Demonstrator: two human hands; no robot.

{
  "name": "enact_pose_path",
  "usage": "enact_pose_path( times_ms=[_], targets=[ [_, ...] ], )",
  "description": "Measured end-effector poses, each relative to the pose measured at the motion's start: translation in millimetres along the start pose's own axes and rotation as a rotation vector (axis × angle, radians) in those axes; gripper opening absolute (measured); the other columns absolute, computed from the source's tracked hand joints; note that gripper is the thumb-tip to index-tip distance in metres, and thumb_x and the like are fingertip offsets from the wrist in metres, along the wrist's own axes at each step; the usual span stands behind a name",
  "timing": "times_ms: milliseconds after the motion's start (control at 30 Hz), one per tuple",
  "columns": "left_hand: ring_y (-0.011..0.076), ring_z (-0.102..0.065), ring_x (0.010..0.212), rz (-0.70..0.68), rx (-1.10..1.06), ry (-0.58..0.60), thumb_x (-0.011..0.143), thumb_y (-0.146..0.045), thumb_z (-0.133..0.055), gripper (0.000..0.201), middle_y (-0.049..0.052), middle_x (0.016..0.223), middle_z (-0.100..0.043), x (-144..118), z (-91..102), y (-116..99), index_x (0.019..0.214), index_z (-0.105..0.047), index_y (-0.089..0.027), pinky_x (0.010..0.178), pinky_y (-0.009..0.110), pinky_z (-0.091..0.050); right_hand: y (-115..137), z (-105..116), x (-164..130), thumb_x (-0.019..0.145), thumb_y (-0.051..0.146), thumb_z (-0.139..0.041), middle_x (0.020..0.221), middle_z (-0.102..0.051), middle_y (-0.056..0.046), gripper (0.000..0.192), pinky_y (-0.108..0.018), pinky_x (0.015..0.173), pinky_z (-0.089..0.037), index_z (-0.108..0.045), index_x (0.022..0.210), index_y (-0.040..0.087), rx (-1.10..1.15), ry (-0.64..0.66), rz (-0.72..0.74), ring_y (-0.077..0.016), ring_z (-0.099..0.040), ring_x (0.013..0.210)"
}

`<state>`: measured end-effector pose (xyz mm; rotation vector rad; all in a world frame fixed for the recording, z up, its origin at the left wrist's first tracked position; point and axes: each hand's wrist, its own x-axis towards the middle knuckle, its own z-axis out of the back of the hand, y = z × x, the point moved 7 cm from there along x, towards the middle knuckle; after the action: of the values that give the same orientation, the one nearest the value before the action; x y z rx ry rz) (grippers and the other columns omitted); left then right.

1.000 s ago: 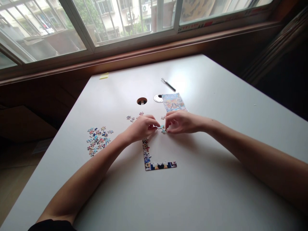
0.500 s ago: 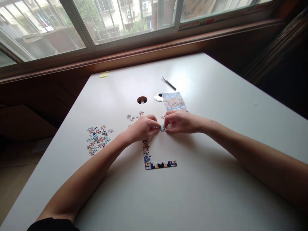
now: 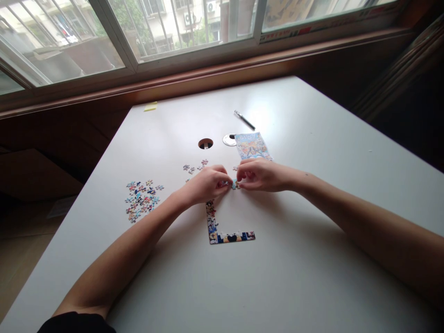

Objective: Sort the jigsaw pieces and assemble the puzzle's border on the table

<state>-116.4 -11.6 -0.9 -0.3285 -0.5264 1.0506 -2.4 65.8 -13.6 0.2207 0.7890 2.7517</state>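
pinching puzzle piece [image 3: 235, 184] between both hands' fingertips, above table [image 3: 312, 138]

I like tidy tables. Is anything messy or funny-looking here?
Mostly tidy. One oddity: a round hole in the table is open, its cover lying beside it. Loose puzzle pieces sit in a heap. Both hands, left hand and right hand, pinch small pieces.

The gap between the left hand [image 3: 207, 183] and right hand [image 3: 261, 175] is narrowed since a second ago. The small puzzle pieces [image 3: 235, 184], earlier seen spread between the fingertips, are now pinched together and mostly covered.
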Motion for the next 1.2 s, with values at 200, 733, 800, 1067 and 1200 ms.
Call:
enact_pose_path(
  times_ms=[200, 733, 800, 1067, 1200],
  targets=[
    [0.0105, -0.059, 0.069, 0.022, 0.027, -0.044, 0.086, -0.015, -0.067, 0.011, 0.005, 0.091, -0.067, 0.0, -3.7, 0.5, 0.091, -0.077, -0.017, 0.069, 0.026, -0.050, -0.7, 1.7, 2.0, 0.082, 0.025, -0.062, 0.080, -0.060, -0.003, 0.009, -0.027, 0.065, -0.039, -0.069, 0.081, 0.019, -0.021, -0.030, -0.034, -0.0133, -0.053, 0.070],
    [0.0118, -0.058, 0.072, 0.018, 0.031, -0.082, 0.087, -0.017, -0.066, 0.009, 0.005, 0.088, -0.065, 0.1, -6.1, 0.3, 0.086, -0.075, -0.017, 0.070, 0.027, -0.050, -1.5, -1.9, 3.5, 0.081, 0.021, -0.063, 0.079, -0.060, -0.002, 0.006, -0.026, 0.063, -0.035, -0.069, 0.081, 0.018, -0.041, -0.061, -0.008, -0.0126, -0.050, 0.067],
    [0.0118, -0.058, 0.072, 0.017, 0.028, -0.088, 0.087, -0.016, -0.066, 0.009, 0.004, 0.088, -0.065, 0.1, -6.1, 0.7, 0.086, -0.075, -0.017, 0.070, 0.027, -0.049, -0.7, -1.7, 3.5, 0.081, 0.021, -0.063, 0.079, -0.060, -0.003, 0.007, -0.026, 0.063, -0.036, -0.069, 0.081, 0.018, -0.045, -0.057, -0.009, -0.0127, -0.050, 0.067],
    [0.0128, -0.059, 0.074, 0.034, 0.021, -0.093, 0.088, -0.017, -0.064, 0.010, 0.004, 0.089, -0.065, -0.2, -7.8, 2.9, 0.086, -0.075, -0.018, 0.072, 0.028, -0.050, -1.3, -1.8, 2.9, 0.081, 0.022, -0.062, 0.082, -0.061, -0.003, 0.009, -0.026, 0.065, -0.038, -0.068, 0.086, 0.019, -0.049, -0.059, -0.026, -0.0140, -0.053, 0.071],
    [0.0133, -0.060, 0.077, 0.037, 0.028, -0.096, 0.087, -0.015, -0.064, 0.010, 0.004, 0.090, -0.065, -0.5, -8.2, 2.5, 0.088, -0.074, -0.019, 0.074, 0.028, -0.051, -2.8, -3.0, 3.2, 0.082, 0.022, -0.061, 0.085, -0.063, -0.004, 0.014, -0.026, 0.067, -0.040, -0.070, 0.092, 0.020, -0.047, -0.055, -0.022, -0.0147, -0.055, 0.073]
  ],
)
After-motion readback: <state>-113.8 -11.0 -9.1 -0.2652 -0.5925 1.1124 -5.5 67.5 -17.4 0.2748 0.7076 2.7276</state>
